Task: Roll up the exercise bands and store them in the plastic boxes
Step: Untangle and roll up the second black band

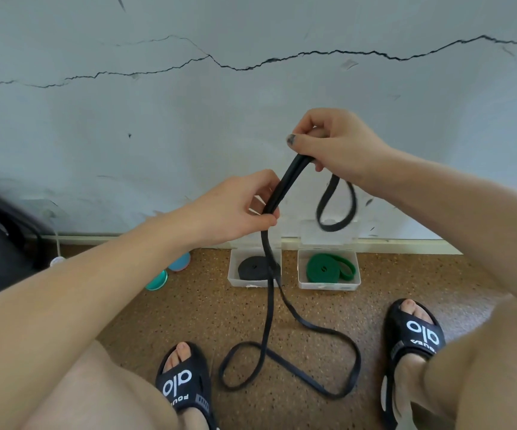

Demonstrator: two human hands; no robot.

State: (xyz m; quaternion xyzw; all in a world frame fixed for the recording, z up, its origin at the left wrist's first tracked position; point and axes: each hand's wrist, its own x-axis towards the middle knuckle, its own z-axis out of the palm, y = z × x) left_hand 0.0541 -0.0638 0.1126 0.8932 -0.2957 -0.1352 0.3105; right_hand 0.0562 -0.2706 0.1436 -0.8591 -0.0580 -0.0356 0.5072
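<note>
Head view: right hand (pixel 334 144) holds the doubled end of a loose black band (pixel 285 184), fingers curled round it; a short blurred loop hangs just below that grip. Left hand (pixel 241 206) pinches the same band lower down and toward the person, thumb and fingers closed on the strap. Between the two grips the band runs taut, slanting up toward the right hand. Below the left grip its long axis drops straight to the floor (pixel 406 283) and sprawls in slack loops between the feet. Rolling would likely start at the right-hand end, the left feeding slack upward. Beyond the grips, by the wall: left box (pixel 235 282) holding a rolled black band (pixel 252 265), right box (pixel 356 282) holding a green band (pixel 328 268).
</note>
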